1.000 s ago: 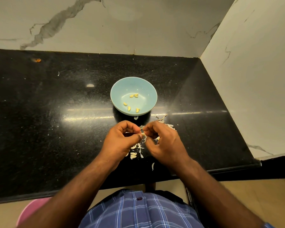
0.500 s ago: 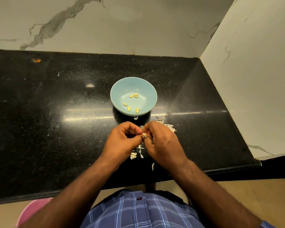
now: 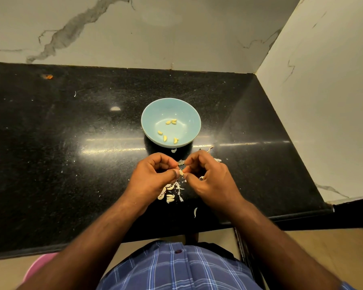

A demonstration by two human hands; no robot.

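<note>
Between thumb and fingers, my left hand (image 3: 153, 177) pinches a small garlic clove (image 3: 181, 173) just above the black counter. My right hand (image 3: 210, 178) pinches the same clove from the other side, and a flake of white skin (image 3: 180, 162) sticks up between the fingertips. Behind the hands stands a light blue bowl (image 3: 184, 114) with several peeled yellow cloves (image 3: 165, 138) in it. Unpeeled cloves and skins (image 3: 169, 195) lie in a small heap on the counter under my hands.
The black stone counter (image 3: 71, 155) runs left, with marble walls at the back and right. More skin scraps (image 3: 210, 149) lie right of the bowl, and one (image 3: 195, 212) near the front edge. A pink object (image 3: 38, 266) shows below the counter at lower left.
My hands stayed in place, working the clove between the fingertips. The right hand's fingers have drawn slightly away and a flake of skin now stands loose above the clove.
</note>
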